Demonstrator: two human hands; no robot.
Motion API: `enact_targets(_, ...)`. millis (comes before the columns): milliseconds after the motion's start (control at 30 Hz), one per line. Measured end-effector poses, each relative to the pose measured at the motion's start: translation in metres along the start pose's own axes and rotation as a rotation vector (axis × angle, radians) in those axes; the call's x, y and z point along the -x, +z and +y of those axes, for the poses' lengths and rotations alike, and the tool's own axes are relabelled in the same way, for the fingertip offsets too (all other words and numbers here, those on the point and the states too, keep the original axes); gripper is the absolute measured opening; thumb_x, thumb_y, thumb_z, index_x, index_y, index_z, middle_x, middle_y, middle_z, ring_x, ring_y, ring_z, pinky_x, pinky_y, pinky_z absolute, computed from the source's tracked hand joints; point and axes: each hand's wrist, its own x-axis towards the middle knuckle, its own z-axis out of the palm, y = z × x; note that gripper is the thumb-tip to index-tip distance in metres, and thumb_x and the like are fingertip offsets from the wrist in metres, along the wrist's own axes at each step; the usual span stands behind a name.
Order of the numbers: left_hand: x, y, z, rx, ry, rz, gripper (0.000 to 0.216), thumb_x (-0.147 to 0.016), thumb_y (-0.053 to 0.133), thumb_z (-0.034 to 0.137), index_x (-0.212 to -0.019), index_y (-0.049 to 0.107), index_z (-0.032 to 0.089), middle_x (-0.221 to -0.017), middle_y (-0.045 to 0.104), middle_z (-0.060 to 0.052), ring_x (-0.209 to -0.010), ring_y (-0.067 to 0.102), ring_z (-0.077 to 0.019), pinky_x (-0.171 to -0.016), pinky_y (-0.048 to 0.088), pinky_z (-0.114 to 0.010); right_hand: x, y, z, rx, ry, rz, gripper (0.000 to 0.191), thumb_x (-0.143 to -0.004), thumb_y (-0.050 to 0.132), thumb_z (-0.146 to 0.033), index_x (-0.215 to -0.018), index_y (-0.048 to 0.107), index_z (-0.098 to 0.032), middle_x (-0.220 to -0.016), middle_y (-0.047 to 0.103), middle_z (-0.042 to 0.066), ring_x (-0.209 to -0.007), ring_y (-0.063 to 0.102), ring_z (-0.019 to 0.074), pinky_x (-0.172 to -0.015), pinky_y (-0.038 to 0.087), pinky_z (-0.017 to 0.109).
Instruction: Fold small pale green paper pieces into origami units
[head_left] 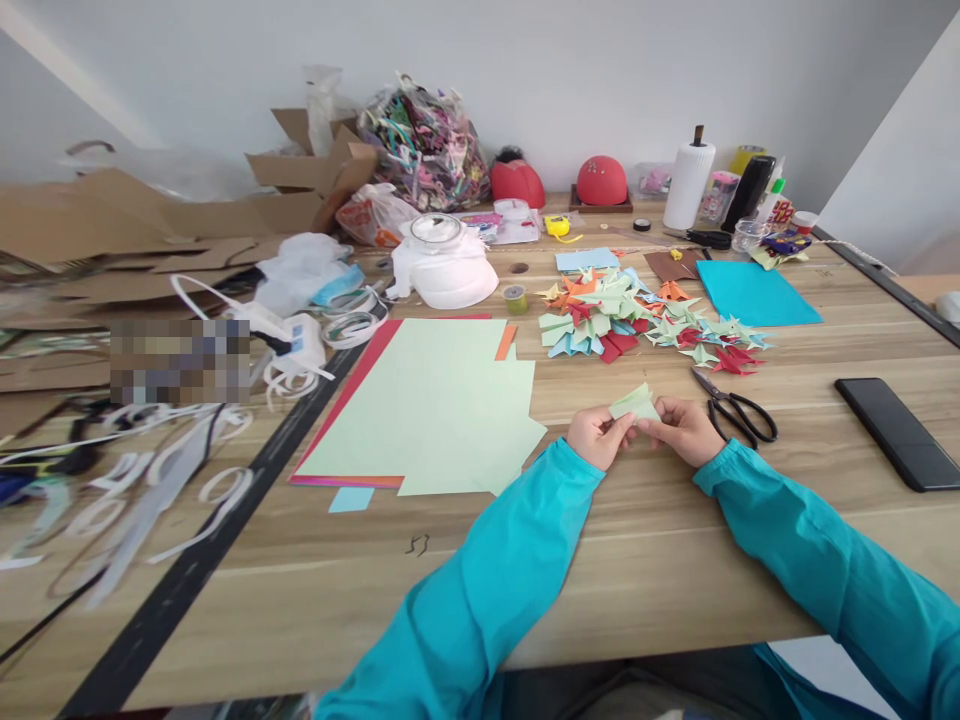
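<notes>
A small folded piece of pale green paper (pixel 634 404) is held up between my two hands, just above the wooden table. My left hand (pixel 596 436) pinches its left side and lower edge. On the right side, the fingers of my right hand (pixel 684 430) are closed on the same paper. Black-handled scissors (pixel 735 408) lie beside my right hand, partly behind it. Beyond my hands is a heap of folded paper cranes (pixel 600 310) in green, orange, red and blue. Left of my hands lies a stack of pale green sheets (pixel 435 400) over red ones.
A black phone (pixel 896 430) lies at the right. Blue paper (pixel 757 292) sits behind the cranes. A white cap (pixel 442 265), a stuffed plastic bag (pixel 424 145) and a white bottle (pixel 688 185) stand at the back. Cables and cardboard (pixel 187 220) crowd the left.
</notes>
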Motion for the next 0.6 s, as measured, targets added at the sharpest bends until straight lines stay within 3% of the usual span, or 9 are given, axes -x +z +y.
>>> enact_targets(267, -0.0008, 0.0003, 0.0041, 0.052, -0.068, 0.052, 0.030, -0.068, 0.060, 0.041, -0.061, 0.061, 0.012, -0.055, 0.061, -0.003, -0.041, 0.050, -0.0086, -0.041, 0.040, -0.021, 0.0007, 0.0015, -0.0082, 0.062, 0.034, 0.140, 0.046, -0.054, 0.074, -0.046, -0.049, 0.038, -0.018, -0.034, 0.046, -0.006, -0.032, 0.036, 0.0055, -0.035, 0.023, 0.018)
enact_targets(600, -0.0045, 0.0003, 0.0012, 0.137, -0.111, 0.061, 0.036, -0.062, 0.064, 0.047, -0.059, 0.060, 0.011, -0.052, 0.060, -0.004, -0.038, 0.048, -0.0075, -0.037, 0.039, -0.020, 0.0000, -0.0005, -0.0042, 0.063, -0.003, 0.213, 0.048, -0.059, 0.069, -0.049, -0.044, 0.035, -0.019, -0.030, 0.042, -0.006, -0.030, 0.031, 0.0046, -0.034, 0.021, 0.019)
